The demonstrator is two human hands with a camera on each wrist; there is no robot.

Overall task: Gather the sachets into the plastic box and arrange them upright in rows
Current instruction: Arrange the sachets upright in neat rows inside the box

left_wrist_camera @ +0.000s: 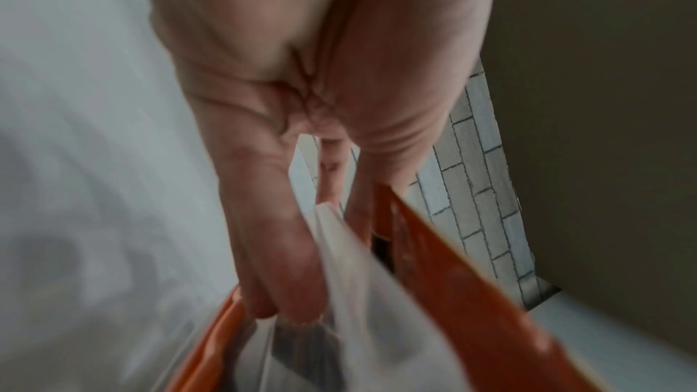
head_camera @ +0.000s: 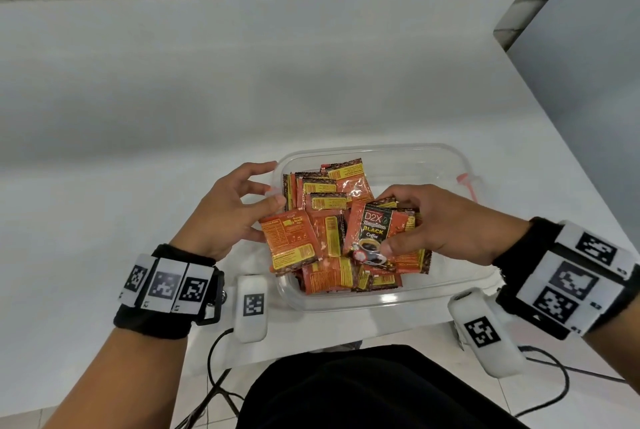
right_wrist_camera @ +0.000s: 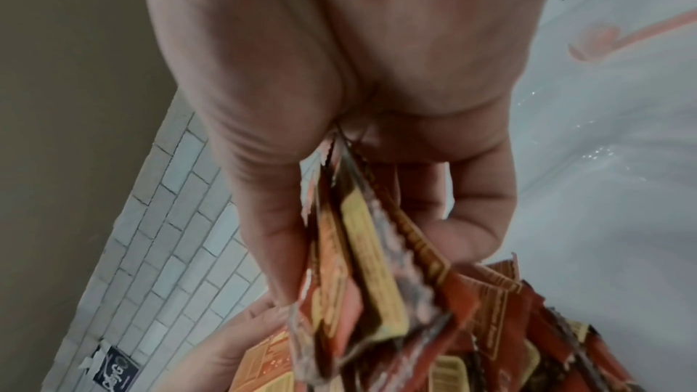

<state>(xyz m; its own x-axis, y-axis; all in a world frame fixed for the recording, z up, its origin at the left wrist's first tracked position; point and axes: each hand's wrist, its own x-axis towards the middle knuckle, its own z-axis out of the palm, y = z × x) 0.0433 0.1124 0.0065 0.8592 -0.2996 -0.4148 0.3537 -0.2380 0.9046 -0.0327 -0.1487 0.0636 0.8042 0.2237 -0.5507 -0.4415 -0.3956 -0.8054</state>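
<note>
A clear plastic box (head_camera: 381, 149) stands on the white table near its front edge. Several orange sachets (head_camera: 323, 188) stand leaning in its far left part, and more lie in a loose pile (head_camera: 332, 276) at the front. My left hand (head_camera: 266, 217) is at the box's left wall, thumb and fingers pinching an orange sachet (head_camera: 291, 241) that overhangs it. In the left wrist view, the left hand (left_wrist_camera: 320, 267) has the clear wall and an orange sachet (left_wrist_camera: 452, 279) between its digits. My right hand (head_camera: 389, 221) grips a bundle of sachets, a black "D2X" one (head_camera: 372, 231) in front. The right wrist view shows the right hand (right_wrist_camera: 377, 261) clamping the bundle (right_wrist_camera: 362, 249).
The white table (head_camera: 242, 82) runs back to a block wall. Its right edge (head_camera: 554, 124) slants close to the box. A pink clasp (head_camera: 467, 183) sits on the box's right side. Cables (head_camera: 214, 359) hang below the front edge beside my dark lap.
</note>
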